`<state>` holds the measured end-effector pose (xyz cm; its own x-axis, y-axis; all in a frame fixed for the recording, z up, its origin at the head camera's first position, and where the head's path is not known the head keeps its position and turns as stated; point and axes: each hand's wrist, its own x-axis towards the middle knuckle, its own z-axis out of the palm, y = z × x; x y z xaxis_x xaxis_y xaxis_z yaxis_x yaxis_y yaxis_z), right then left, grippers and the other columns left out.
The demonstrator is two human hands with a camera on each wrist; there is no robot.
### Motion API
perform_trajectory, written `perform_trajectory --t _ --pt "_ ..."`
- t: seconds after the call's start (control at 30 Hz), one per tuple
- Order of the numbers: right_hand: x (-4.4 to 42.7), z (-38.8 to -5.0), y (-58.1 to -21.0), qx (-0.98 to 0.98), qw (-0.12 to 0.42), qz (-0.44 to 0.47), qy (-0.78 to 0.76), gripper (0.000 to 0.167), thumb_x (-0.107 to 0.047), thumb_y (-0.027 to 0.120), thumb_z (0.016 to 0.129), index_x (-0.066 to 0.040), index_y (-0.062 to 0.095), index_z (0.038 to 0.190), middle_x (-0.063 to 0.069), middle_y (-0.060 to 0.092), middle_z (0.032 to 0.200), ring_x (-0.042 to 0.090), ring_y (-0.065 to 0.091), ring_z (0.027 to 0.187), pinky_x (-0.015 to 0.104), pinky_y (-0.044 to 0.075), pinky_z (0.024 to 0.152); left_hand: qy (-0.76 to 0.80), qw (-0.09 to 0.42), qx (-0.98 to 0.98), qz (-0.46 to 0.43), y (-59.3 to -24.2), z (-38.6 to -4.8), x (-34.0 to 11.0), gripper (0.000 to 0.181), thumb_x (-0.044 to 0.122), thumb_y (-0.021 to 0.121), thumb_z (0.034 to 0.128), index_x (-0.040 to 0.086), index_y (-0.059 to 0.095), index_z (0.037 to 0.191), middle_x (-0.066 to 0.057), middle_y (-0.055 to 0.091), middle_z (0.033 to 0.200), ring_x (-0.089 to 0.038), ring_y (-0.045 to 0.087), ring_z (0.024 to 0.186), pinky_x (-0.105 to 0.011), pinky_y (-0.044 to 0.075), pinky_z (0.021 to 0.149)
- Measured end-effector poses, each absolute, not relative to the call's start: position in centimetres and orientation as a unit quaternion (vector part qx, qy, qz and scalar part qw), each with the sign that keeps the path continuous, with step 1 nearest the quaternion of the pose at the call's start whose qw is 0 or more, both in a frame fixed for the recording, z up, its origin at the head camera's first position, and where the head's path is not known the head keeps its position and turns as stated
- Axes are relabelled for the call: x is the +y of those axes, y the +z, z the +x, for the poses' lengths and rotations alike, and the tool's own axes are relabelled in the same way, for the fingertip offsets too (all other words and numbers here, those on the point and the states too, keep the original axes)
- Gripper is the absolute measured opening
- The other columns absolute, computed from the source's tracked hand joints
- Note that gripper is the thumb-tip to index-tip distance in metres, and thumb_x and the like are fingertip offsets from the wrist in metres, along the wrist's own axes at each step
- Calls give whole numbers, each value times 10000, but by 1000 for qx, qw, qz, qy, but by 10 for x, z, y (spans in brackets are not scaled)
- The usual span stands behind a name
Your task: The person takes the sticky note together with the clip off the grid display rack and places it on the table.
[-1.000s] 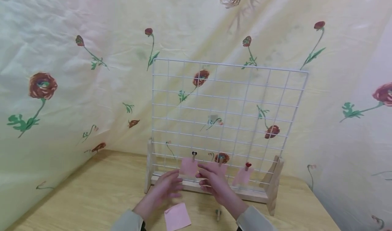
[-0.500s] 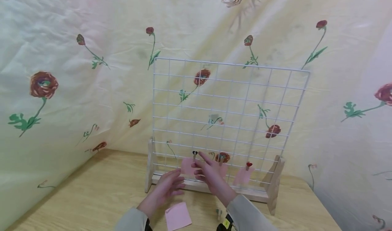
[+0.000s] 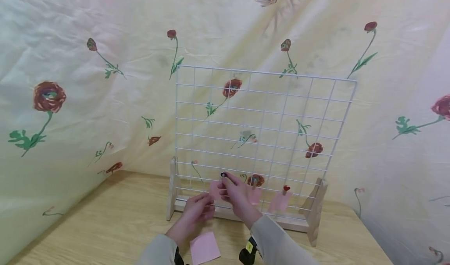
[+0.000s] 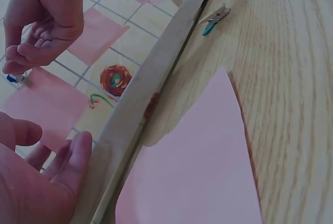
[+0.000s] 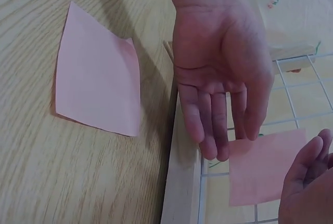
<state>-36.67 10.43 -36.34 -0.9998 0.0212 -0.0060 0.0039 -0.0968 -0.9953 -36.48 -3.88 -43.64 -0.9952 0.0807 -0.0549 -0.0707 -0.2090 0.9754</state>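
In the head view my right hand (image 3: 237,198) pinches a small clip with a dark heart (image 3: 223,175) at the top of a pink note (image 3: 215,190), low on the white wire grid (image 3: 246,111). The left wrist view shows that clip (image 4: 15,79) at the right fingertips. My left hand (image 3: 196,212) is at the note's lower left. In the right wrist view the thumb and a finger of the left hand (image 5: 221,73) pinch the edge of this note (image 5: 265,169). Part of the note is behind the right fingers.
Two more clipped notes (image 3: 254,195) (image 3: 280,201) hang to the right, one under a red heart clip (image 3: 286,188). A loose pink note (image 3: 205,248) lies on the table in front. Another clip (image 4: 216,18) lies there too. Wooden feet (image 3: 316,212) support the grid.
My right hand has moved up and left to the dark heart clip, and its fingers have closed on it. The left hand has moved slightly right to the note's edge.
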Motion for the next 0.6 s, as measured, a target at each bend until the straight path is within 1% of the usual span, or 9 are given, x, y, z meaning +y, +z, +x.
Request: perform_trajectory --t 0.13,0.4,0.6 --pt "104 -369 -365 -666 9 -13 746 424 -165 548 981 -35 502 1381 23 661 793 74 575 612 207 516 570 786 48 617 -12 -435 -365 -38 413 193 549 983 -67 516 1302 -173 645 1086 -190 670 878 -352 578 767" --pt "104 -373 -367 -655 -2 -13 755 437 -151 542 983 -19 480 1394 -19 630 731 52 553 596 186 485 545 804 60 592 -20 -438 -367 -41 420 183 550 986 -68 498 1319 -198 657 1088 -173 685 845 -350 578 779" --pt "106 -374 -367 -648 -3 -17 761 430 -155 548 980 -29 495 1387 -27 597 714 60 532 584 187 453 531 803 64 593 -4 -439 -367 -42 436 193 557 983 -79 487 1316 -133 691 1001 -177 693 840 -345 580 767"
